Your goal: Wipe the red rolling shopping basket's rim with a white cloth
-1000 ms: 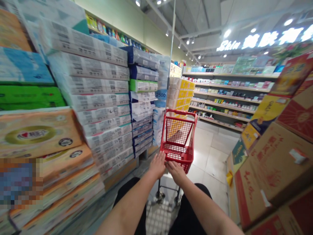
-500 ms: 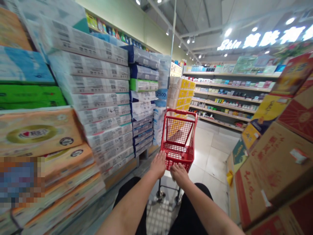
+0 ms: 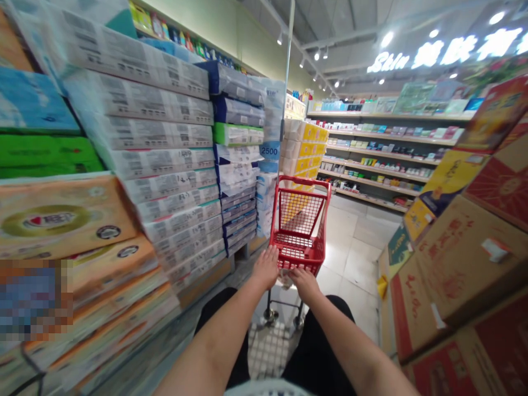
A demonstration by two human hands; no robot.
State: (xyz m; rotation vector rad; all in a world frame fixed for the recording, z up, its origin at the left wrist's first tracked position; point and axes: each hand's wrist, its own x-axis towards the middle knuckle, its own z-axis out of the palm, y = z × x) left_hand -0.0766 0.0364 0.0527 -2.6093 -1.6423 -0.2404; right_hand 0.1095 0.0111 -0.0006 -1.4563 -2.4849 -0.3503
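A small red plastic shopping cart on a dark wheeled frame stands in front of my knees, its grid basket tilted toward me. My left hand lies over the near left corner of the basket, fingers closed on the rim. Close beside it, my right hand bends its fingers over the near edge of the same basket. The fingertips of both hands are partly hidden against the red plastic. Something small and pale shows between the two hands, too indistinct to name.
Tall stacks of wrapped paper packs line the left side. On the right rise piled cardboard boxes. Shelves of small products close off the far end. A tiled aisle floor runs past the cart, and a thin upright pole stands behind it.
The packs on the left and the boxes on the right have shifted slightly left and upward in view. Both hands stay at the cart's near edge, the right one slightly higher in view.
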